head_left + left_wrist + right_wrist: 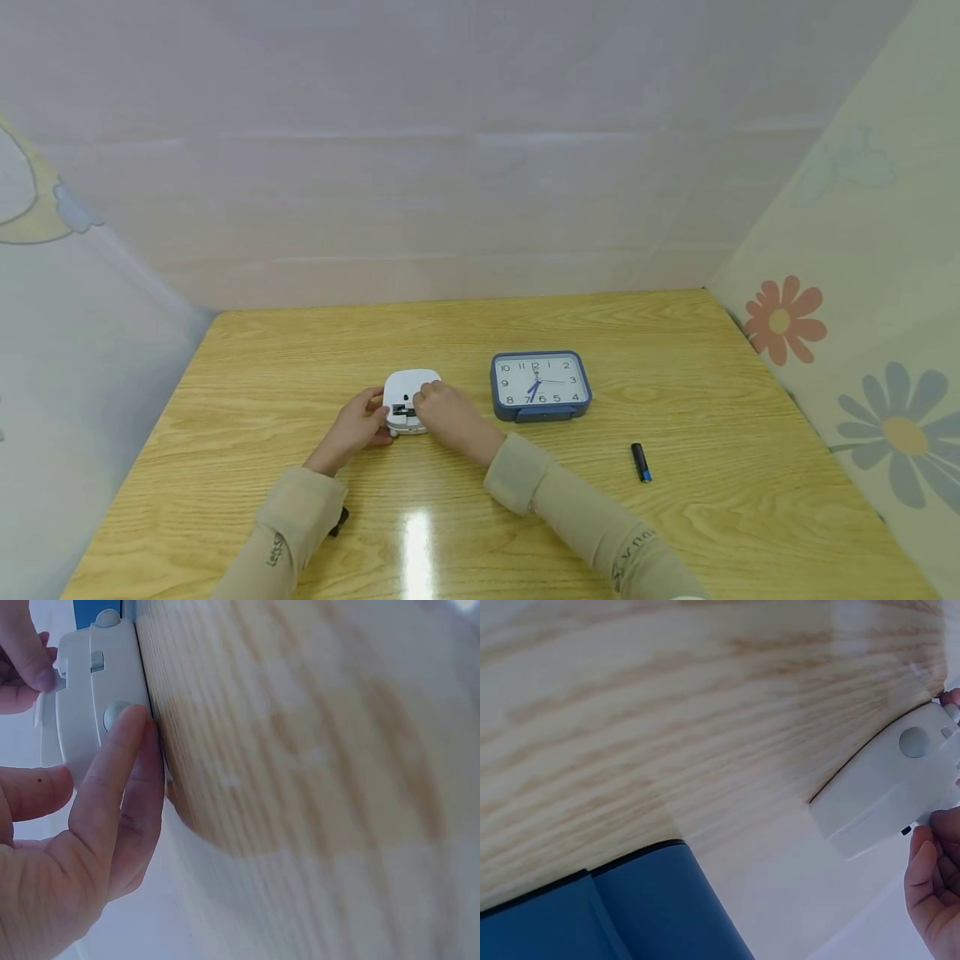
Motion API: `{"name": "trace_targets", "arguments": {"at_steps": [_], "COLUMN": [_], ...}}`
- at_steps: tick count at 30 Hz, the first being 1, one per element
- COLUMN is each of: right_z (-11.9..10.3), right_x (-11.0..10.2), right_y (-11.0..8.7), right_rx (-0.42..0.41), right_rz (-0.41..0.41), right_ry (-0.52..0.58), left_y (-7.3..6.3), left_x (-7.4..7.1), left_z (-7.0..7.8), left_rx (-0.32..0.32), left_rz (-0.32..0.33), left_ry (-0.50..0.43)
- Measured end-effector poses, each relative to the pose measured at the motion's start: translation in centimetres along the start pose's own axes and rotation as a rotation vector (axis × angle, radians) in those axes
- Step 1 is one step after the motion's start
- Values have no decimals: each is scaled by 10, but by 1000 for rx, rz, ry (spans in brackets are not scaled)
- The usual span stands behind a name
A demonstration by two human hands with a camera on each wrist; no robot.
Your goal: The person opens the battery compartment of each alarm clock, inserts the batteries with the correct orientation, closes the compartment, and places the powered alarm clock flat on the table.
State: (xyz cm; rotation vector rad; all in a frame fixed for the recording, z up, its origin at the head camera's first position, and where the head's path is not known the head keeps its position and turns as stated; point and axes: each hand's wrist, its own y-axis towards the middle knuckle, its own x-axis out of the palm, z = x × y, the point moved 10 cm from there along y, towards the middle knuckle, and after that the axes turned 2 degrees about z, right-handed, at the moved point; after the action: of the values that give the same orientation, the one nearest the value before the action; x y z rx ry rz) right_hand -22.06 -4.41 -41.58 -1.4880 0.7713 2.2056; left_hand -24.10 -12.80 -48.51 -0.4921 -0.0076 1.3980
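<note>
A white alarm clock lies with its back up on the table, its battery compartment uncovered and dark inside. My left hand grips the clock's left side, thumb on the upper edge and fingers along the bottom by a round foot. Over the right part of the compartment my right hand bends its fingers down onto the clock. In the left wrist view the right thumb touches the notch at the compartment's edge. Whatever the right fingertips hold is hidden, so I cannot tell.
A blue rectangular clock lies face up right of the white one, close to my right wrist. Farther right is a black battery with a blue end. A small black object shows beside my left sleeve. Printed cloth walls border the table.
</note>
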Motion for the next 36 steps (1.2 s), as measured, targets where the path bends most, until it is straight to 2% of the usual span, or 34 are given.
{"name": "trace_targets", "arguments": {"at_steps": [2, 10, 19, 26, 36], "right_z": [-3, -7, -13, -17, -15], "right_x": [0, -5, -5, -8, -5], "right_y": [-1, -2, -3, -3, -4], "right_rx": [-21, -45, -92, -109, -91], "right_rz": [5, 63, 50, 112, 46], "right_ry": [-31, -42, -95, -123, -77], "left_y": [0, 0, 0, 2, 3], "left_x": [0, 0, -1, -1, -1], "left_z": [0, 1, 0, -2, -2], "left_rx": [1, 6, 9, 3, 6], "left_rz": [-1, 1, 3, 8, 4], "left_ry": [0, 2, 7, 2, 0]}}
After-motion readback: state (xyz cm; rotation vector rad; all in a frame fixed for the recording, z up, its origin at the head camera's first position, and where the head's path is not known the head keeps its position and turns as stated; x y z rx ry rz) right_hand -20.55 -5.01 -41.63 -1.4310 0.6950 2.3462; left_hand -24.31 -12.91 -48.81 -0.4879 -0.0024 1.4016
